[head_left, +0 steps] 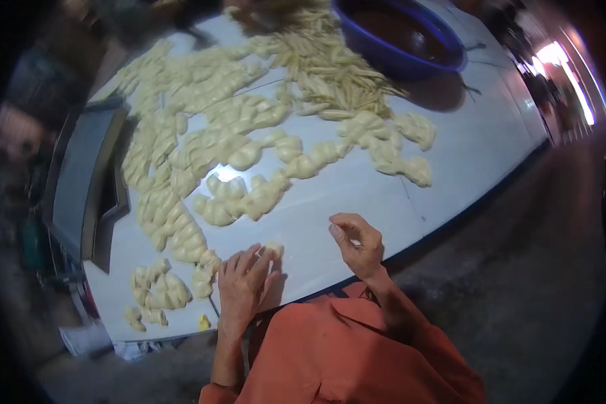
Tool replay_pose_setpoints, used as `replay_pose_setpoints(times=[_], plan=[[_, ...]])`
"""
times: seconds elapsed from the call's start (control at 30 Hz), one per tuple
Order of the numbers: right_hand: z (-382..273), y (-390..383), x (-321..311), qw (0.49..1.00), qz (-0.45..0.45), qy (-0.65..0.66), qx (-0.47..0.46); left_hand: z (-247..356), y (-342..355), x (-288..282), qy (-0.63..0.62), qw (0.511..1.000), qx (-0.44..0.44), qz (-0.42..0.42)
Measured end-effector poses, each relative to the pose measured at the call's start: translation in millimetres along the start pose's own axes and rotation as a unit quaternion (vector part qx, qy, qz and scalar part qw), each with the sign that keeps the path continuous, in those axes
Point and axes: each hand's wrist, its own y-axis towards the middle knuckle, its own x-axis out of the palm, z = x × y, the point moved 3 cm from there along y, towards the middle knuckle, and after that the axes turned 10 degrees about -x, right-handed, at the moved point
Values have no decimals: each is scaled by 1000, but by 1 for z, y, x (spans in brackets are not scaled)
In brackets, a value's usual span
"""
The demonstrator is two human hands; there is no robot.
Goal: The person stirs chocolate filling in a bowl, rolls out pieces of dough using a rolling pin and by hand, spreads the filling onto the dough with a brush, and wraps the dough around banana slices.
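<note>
My left hand (242,279) lies low over the white table, its fingers spread. Beside its fingertips sits a small pale dough-like piece (274,250); I cannot tell whether the hand grips it. To the right, my right hand (360,246) hovers by the near edge with the thumb and forefinger brought together in a pinch. Anything held between those tips is too small to make out. Smooth, cream-coloured dough-like pieces (249,198) lie in clusters and rows beyond both hands. Another small cluster (160,286) rests left of my left hand.
A blue basin (451,57) of brown liquid stands at the far right, beside a heap of pale long strips (337,71). On the left edge is a framed, box-like panel (84,175). A small yellow lump (204,323) lies near the front edge of the table (316,259).
</note>
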Motion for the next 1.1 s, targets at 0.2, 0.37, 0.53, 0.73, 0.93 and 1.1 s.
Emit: replay_pose_setpoints(times=[0.2,0.37,0.53,0.73,0.93,1.1], plan=[[35,-21,-115,959,278,15,49,8,31,-5,135,979,-23,-152],[127,-106,-209,808,557,110,156,66,70,7,187,974,85,-92],[287,-237,-225,663,652,131,344,234,115,91,92,957,214,-175],[435,-339,-191,600,637,84,476,327,152,223,60,905,358,-222],[556,-375,-185,604,562,142,547,311,216,266,61,958,226,-164],[641,-324,-189,654,532,40,537,320,252,289,115,965,216,-99]])
